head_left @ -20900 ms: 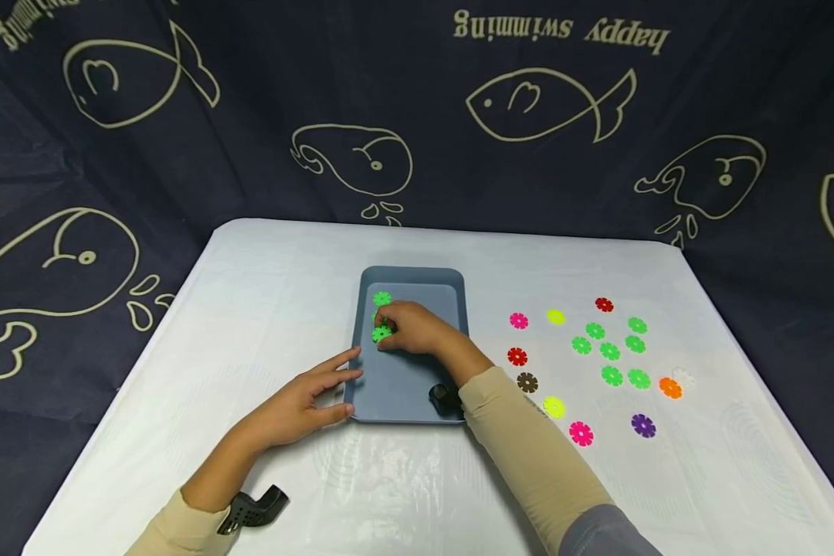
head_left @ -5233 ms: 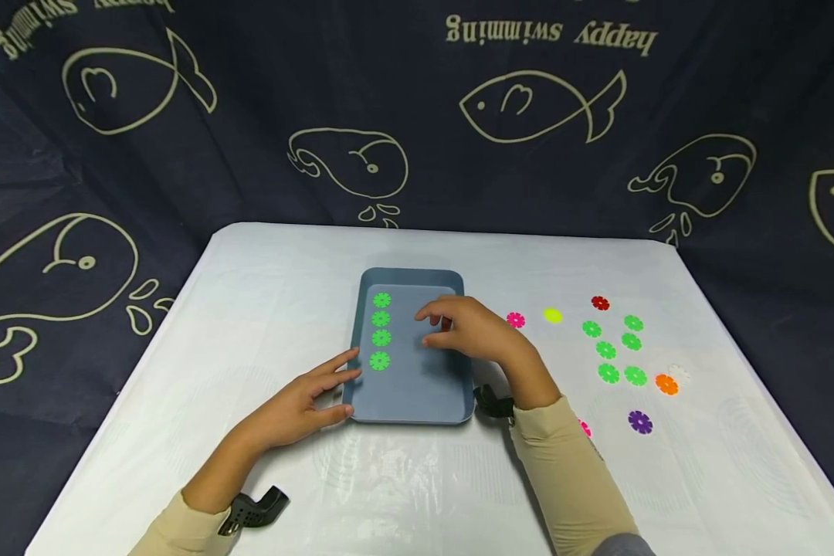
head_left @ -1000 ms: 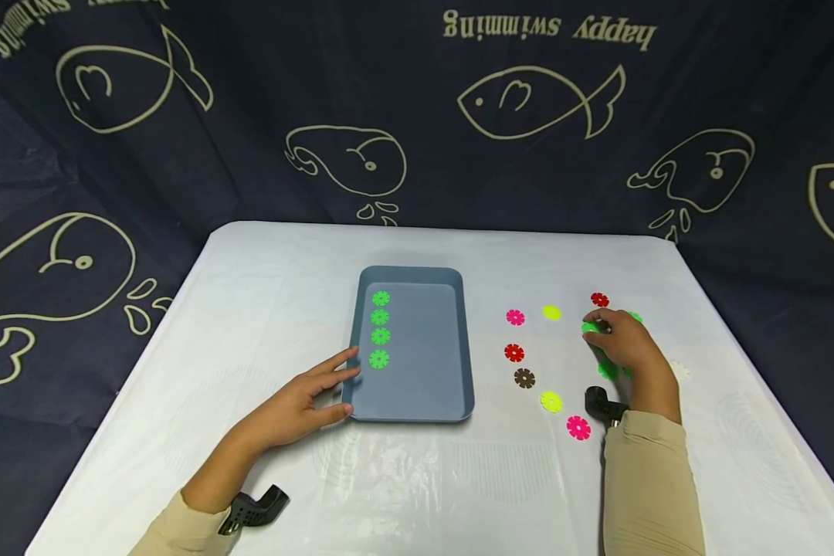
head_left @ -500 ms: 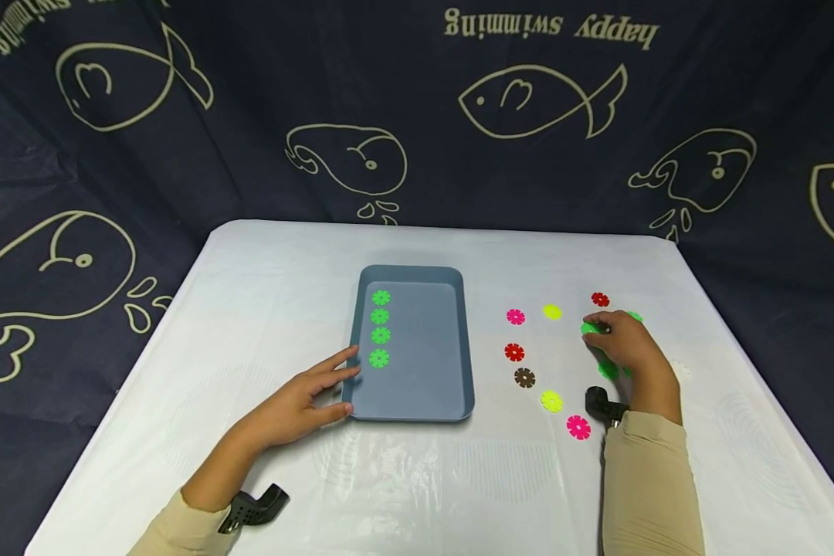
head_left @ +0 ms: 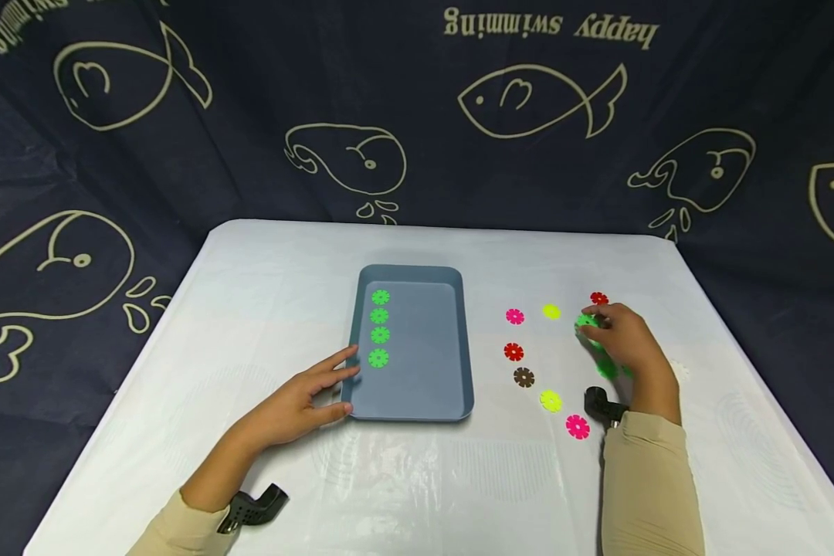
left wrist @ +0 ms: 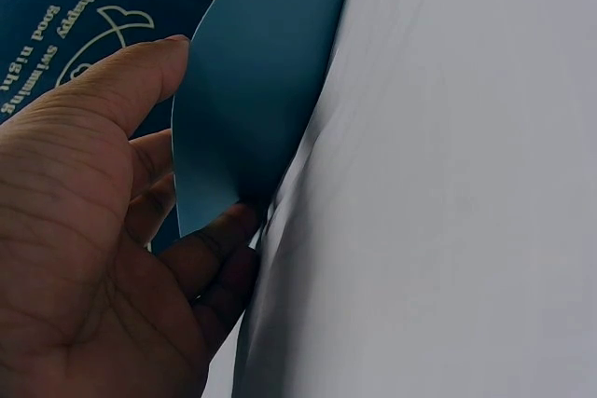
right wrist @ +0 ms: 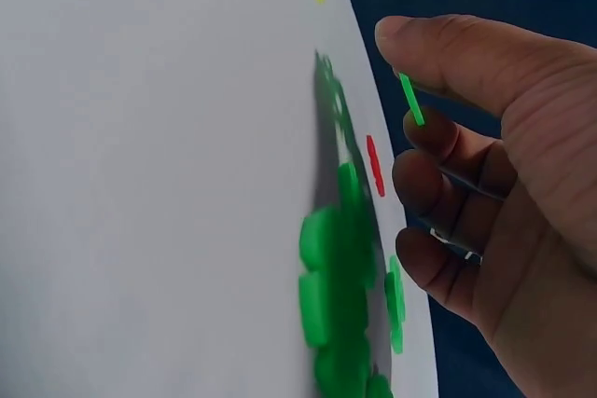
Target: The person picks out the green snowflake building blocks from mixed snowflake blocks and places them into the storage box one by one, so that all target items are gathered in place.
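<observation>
In the head view my right hand (head_left: 628,340) pinches a green notched disc (head_left: 585,322) between thumb and index finger; the right wrist view has this disc (right wrist: 411,100) edge-on, off the white table. Other green discs (right wrist: 336,305) lie below the hand, partly hidden by it. My left hand (head_left: 299,405) stays at the left side of a grey-blue tray (head_left: 431,378), fingers extended and fingertips touching its rim. Thumb and fingers meet the tray wall (left wrist: 252,72) in the left wrist view. Several green discs (head_left: 379,335) form a column along the tray's left side.
Right of the tray lie pink (head_left: 514,316), yellow (head_left: 551,311), red (head_left: 513,352) and brown discs (head_left: 524,377). Another yellow disc (head_left: 550,401) and pink disc (head_left: 578,427) are nearer. A red disc (head_left: 599,298) sits beyond my right hand, a whitish disc (head_left: 679,371) to its right.
The column in the tray has grown longer since the oldest frame. My right hand has left the tray for the table's right side and has just lifted a green disc. My left hand has stayed put.
</observation>
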A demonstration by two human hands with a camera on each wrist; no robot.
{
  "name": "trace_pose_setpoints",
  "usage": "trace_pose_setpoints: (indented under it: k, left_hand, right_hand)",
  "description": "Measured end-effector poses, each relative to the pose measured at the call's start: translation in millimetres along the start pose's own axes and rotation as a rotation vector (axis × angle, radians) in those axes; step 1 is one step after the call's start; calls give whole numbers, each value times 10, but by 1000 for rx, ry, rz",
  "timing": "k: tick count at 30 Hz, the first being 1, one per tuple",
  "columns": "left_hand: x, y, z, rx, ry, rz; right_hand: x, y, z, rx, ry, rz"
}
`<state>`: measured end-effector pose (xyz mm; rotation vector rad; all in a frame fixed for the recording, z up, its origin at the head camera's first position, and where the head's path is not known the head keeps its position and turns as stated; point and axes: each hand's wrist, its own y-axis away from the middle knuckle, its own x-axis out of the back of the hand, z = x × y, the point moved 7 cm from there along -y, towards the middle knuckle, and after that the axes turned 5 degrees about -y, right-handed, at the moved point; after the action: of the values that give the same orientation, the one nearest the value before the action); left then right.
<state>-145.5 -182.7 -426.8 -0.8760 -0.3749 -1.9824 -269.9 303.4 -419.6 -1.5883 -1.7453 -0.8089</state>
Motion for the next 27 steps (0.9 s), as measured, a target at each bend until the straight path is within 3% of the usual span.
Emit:
trace_pose_setpoints:
  k: [8, 27]
  left_hand:
    - [-4, -4, 0, -7, -4, 1]
    - [-2, -12, -9, 4, -3, 3]
  right_hand:
    - [1, -18, -131, 32, -34, -19]
    - [-129, -83, -651, 213, -14, -40]
